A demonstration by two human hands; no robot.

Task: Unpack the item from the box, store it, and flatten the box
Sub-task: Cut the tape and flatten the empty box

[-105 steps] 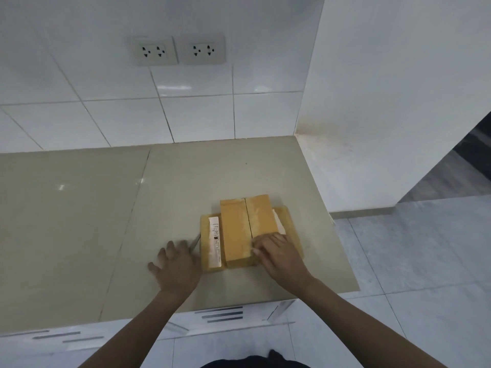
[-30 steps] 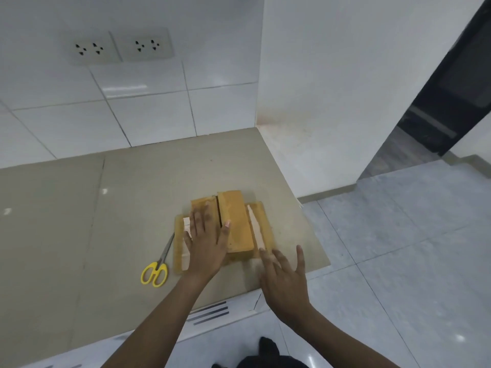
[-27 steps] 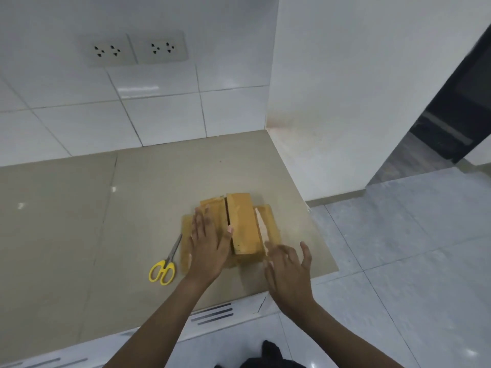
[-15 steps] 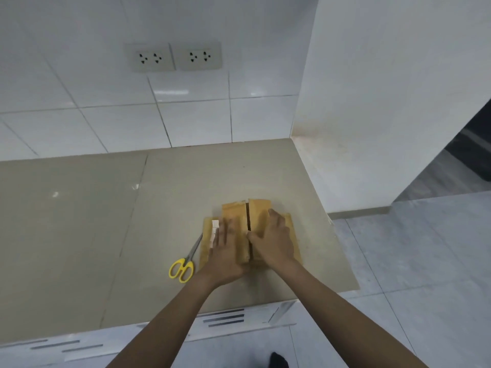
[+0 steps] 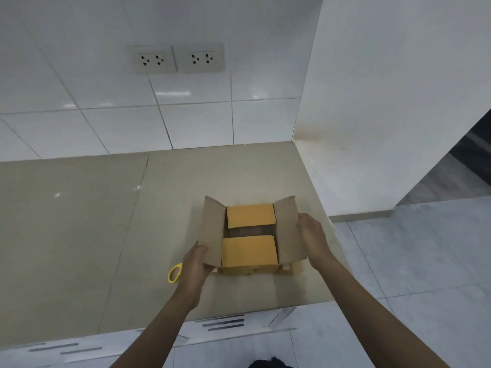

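Observation:
A brown cardboard box (image 5: 249,251) stands on the beige counter (image 5: 106,221) near its right front corner. Its two long outer flaps are spread upward to the left and right. The two inner flaps lie nearly closed, with a dark gap between them; what is inside is hidden. My left hand (image 5: 195,264) grips the near lower edge of the left flap. My right hand (image 5: 312,236) holds the outer edge of the right flap.
Yellow-handled scissors (image 5: 174,272) lie on the counter just left of the box, mostly hidden by my left hand. A white tiled wall with two sockets (image 5: 178,59) rises behind. A white wall (image 5: 385,102) bounds the counter's right side; grey floor tiles lie beyond.
Half a second ago both hands lay flat on the closed top flaps. Now the two outer flaps are pulled open to either side, each held by a hand.

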